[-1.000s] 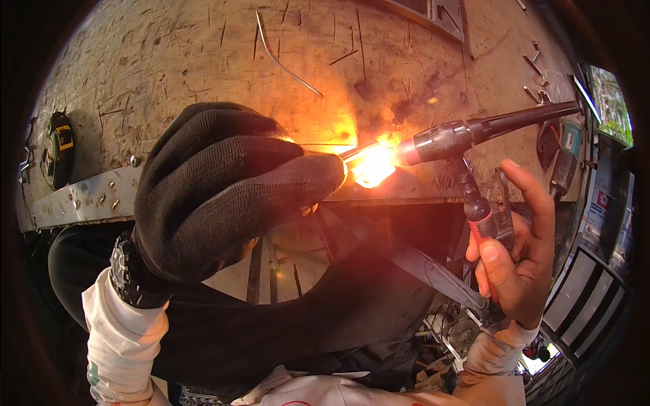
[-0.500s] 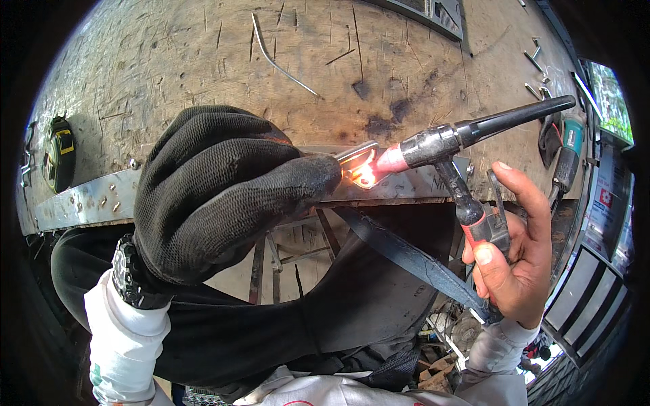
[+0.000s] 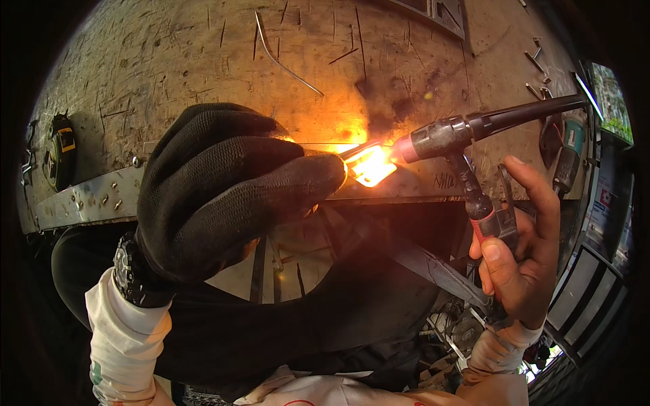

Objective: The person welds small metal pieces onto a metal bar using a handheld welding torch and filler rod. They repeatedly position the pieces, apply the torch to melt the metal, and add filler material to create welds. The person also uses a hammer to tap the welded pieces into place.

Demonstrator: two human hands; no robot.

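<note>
A black knit glove covers my left hand [image 3: 230, 193], and its fingertips pinch a small metal piece [image 3: 374, 170] above the near edge of the wooden bench. Bright yellow-white light from an arc washes over that piece and hides its exact shape. My bare right hand [image 3: 525, 260] grips the red and black handle of a TIG welding torch [image 3: 437, 137], index finger raised beside the lever. The torch's pink nozzle points left, close to the glowing metal. Its long black back cap extends right. A dark watch [image 3: 127, 271] circles my left wrist.
Along the bench's front edge runs a flat metal strip [image 3: 84, 199] bearing small bits. A tape measure [image 3: 59, 152] lies at left, a bent metal rod [image 3: 277, 57] farther back. An angle grinder [image 3: 571, 152] and short metal pieces [image 3: 535, 62] lie at right.
The glow at the metal piece has flared much brighter, casting orange light on the bench while the surroundings look darker. The torch and my right hand have shifted slightly right.
</note>
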